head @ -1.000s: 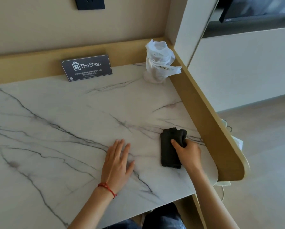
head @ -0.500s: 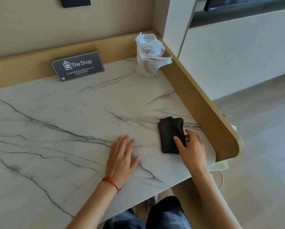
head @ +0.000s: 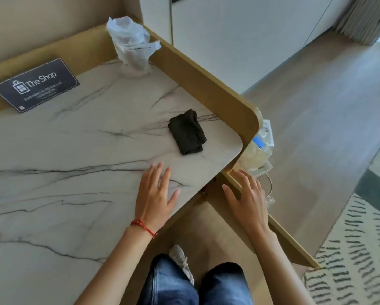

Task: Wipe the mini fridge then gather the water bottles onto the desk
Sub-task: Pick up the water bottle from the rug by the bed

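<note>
A folded dark cloth (head: 187, 132) lies alone on the marble desk (head: 74, 155), near its rounded right corner. My left hand (head: 156, 194) rests flat on the desk just below the cloth, fingers spread, a red string at the wrist. My right hand (head: 248, 201) hovers off the desk's right edge, open and empty, above the floor and close to the wooden side panel (head: 209, 84). No mini fridge and no water bottle can be made out in this view.
A plastic-wrapped cup (head: 132, 49) stands in the desk's back right corner. A dark "The Shop" sign (head: 37, 84) leans against the back ledge. A bag with packaging (head: 259, 148) sits on the floor beside the panel. A patterned rug (head: 352, 249) lies at the right.
My right hand has let go of the dark cloth and pulled back off the desk's right edge. The view has swung right and down. My left hand stays flat on the desk.
</note>
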Available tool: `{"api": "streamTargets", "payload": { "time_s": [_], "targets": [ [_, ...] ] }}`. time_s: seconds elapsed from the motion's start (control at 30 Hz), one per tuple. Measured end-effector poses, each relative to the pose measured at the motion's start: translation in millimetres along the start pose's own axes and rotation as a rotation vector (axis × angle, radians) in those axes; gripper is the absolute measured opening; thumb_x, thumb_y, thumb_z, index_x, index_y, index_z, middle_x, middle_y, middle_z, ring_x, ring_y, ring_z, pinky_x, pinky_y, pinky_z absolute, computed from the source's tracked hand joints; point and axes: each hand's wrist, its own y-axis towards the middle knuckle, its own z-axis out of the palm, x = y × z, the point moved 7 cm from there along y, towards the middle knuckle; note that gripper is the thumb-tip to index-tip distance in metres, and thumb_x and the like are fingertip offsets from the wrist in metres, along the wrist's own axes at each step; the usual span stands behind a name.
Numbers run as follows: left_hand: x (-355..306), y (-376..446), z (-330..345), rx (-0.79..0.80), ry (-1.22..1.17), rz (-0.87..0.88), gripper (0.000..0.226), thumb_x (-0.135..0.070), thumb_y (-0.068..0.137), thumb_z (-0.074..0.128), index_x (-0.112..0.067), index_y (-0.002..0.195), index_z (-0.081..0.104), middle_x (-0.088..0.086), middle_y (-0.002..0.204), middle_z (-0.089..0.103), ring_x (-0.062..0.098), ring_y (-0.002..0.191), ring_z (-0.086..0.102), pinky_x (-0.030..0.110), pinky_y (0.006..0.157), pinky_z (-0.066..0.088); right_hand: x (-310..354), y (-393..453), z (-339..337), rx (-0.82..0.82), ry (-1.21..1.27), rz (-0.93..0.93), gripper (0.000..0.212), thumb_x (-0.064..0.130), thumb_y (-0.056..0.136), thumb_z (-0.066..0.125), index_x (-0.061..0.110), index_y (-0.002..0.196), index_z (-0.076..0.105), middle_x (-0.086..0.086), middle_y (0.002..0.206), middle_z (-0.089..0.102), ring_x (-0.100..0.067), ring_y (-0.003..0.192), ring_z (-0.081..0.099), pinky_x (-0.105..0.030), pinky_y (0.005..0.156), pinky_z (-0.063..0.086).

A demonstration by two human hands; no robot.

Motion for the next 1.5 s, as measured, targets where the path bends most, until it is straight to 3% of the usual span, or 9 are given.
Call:
{"api": "streamTargets", "payload": {
  "time_s": [0.4, 0.53, 0.73, 0.9, 1.07, 1.33, 1.5],
  "targets": [
    [-110, -76, 45, 0.118, 0.029, 0.19, 0.057, -0.038, 0.086, 0.04, 0.0, 0.127, 0.051, 0.026, 0.133, 0.05, 0.041, 0.126, 0.043, 0.051, 0.103, 0.036, -113, -140, -57, -0.085, -0.03, 0.19, 0.05, 0.036, 0.086, 0.059, 0.011, 0.128, 0.048, -0.012, 0.132, 0.052, -0.029, 0.122, 0.047, -0.046, 0.102, 0.037],
    [-152, -106, 68, 0.194, 0.049, 0.277, 0.057, -0.038, 0.085, 0.039, 0.0, 0.126, 0.052, 0.026, 0.131, 0.051, 0.042, 0.125, 0.045, 0.056, 0.1, 0.038, -158, -197, -72, -0.096, -0.068, 0.288, 0.049, 0.032, 0.085, 0.061, 0.007, 0.126, 0.05, -0.014, 0.131, 0.053, -0.029, 0.121, 0.047, -0.042, 0.101, 0.038],
    [-211, -138, 98, 0.279, 0.098, 0.496, 0.055, -0.035, 0.082, 0.047, -0.001, 0.124, 0.054, 0.025, 0.13, 0.053, 0.041, 0.123, 0.047, 0.054, 0.1, 0.035, -209, -274, -97, -0.197, -0.078, 0.478, 0.046, 0.025, 0.082, 0.066, 0.001, 0.119, 0.055, -0.019, 0.122, 0.059, -0.032, 0.114, 0.054, -0.045, 0.094, 0.044],
    [-258, -156, 123, 0.378, 0.102, 0.71, 0.057, -0.039, 0.083, 0.04, -0.001, 0.123, 0.055, 0.024, 0.128, 0.055, 0.041, 0.122, 0.048, 0.055, 0.099, 0.037, -240, -338, -109, -0.304, -0.074, 0.713, 0.046, 0.024, 0.083, 0.065, 0.0, 0.121, 0.053, -0.02, 0.124, 0.057, -0.031, 0.118, 0.051, -0.044, 0.098, 0.04],
    [-304, -176, 143, 0.423, 0.05, 0.955, 0.058, -0.023, 0.072, 0.075, 0.002, 0.121, 0.056, 0.026, 0.126, 0.056, 0.043, 0.119, 0.05, 0.059, 0.097, 0.037, -249, -398, -106, -0.398, -0.059, 0.955, 0.047, 0.026, 0.085, 0.061, 0.001, 0.123, 0.051, -0.018, 0.128, 0.054, -0.03, 0.121, 0.048, -0.046, 0.099, 0.038],
    [-348, -219, 166, 0.508, 0.047, 1.315, 0.06, -0.024, 0.07, 0.077, 0.0, 0.121, 0.056, 0.024, 0.126, 0.056, 0.041, 0.12, 0.05, 0.055, 0.098, 0.038, -227, -474, -88, -0.569, -0.006, 1.234, 0.047, 0.026, 0.086, 0.06, 0.001, 0.124, 0.049, -0.019, 0.13, 0.053, -0.03, 0.122, 0.047, -0.045, 0.103, 0.038],
    [-363, -243, 174, 0.56, 0.023, 1.418, 0.059, -0.022, 0.07, 0.077, 0.001, 0.12, 0.057, 0.026, 0.125, 0.056, 0.043, 0.12, 0.049, 0.057, 0.099, 0.036, -219, -510, -76, -0.623, 0.011, 1.356, 0.048, 0.027, 0.086, 0.06, 0.002, 0.126, 0.048, -0.017, 0.132, 0.052, -0.028, 0.124, 0.044, -0.041, 0.103, 0.035]
  ]
}}
